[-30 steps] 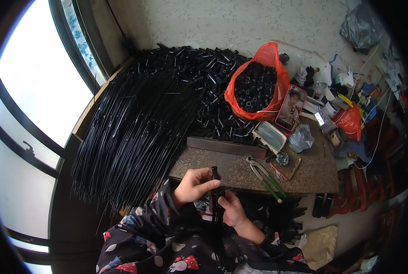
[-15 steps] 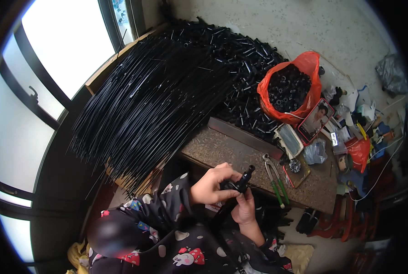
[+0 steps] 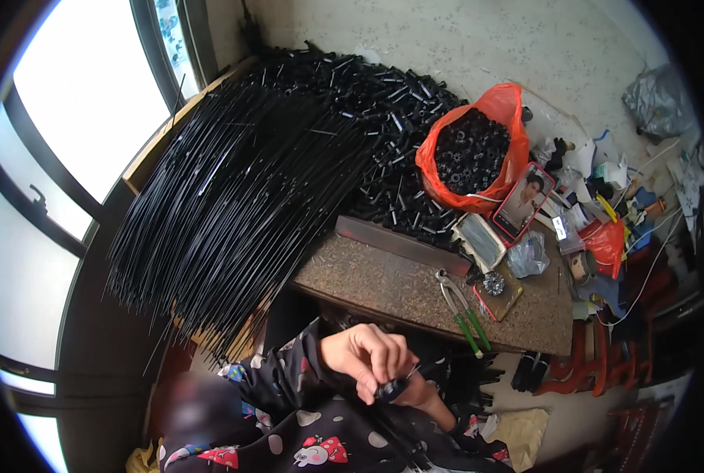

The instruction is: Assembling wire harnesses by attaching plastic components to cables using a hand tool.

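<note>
My left hand (image 3: 365, 356) is closed, thumb and fingers pinched on a black tubular part (image 3: 391, 389) in front of my chest, below the table edge. My right hand (image 3: 420, 394) grips the same part from the other side; its fingers are partly hidden behind the left hand and the part. A thin wire (image 3: 414, 369) sticks up between the hands. Dark thin strips hang below the part against my patterned clothing. Green-handled pincers (image 3: 464, 314) lie on the table close to my right hand.
Long thin black rods (image 3: 218, 205) cover the table's left side, with small black tubes (image 3: 399, 118) heaped behind. A metal bar (image 3: 403, 244) borders the brown table (image 3: 360, 272). A red bag (image 3: 500, 106) of black rings, a phone (image 3: 523, 203) and clutter stand right.
Both hands have moved down toward my body with the black part, which has tilted from upright. My left hand now covers more of my right hand. The whole view has shifted slightly.
</note>
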`<action>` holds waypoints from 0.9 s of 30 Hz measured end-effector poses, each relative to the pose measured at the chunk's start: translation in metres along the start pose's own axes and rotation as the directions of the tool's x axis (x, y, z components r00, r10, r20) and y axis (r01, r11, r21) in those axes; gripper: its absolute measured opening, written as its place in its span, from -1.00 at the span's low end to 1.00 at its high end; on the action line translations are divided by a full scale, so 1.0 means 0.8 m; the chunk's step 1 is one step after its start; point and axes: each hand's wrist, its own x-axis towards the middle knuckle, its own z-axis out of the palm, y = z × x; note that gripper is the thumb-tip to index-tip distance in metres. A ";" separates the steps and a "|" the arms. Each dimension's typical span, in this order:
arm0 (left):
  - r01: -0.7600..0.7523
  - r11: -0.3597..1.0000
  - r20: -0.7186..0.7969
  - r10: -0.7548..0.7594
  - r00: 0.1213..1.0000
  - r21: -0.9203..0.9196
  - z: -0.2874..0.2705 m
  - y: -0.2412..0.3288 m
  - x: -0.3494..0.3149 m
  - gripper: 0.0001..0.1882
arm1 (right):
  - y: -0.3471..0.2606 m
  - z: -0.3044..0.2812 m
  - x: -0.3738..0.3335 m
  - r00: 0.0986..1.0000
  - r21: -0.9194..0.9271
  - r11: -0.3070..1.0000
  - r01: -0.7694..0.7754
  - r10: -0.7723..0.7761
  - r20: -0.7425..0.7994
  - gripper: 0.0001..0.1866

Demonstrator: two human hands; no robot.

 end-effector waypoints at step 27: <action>0.229 0.883 0.053 -0.274 0.960 0.410 -0.025 0.051 0.019 -0.60 | -0.107 0.015 0.040 0.955 -0.022 0.987 0.160 -0.160 -0.248 -0.77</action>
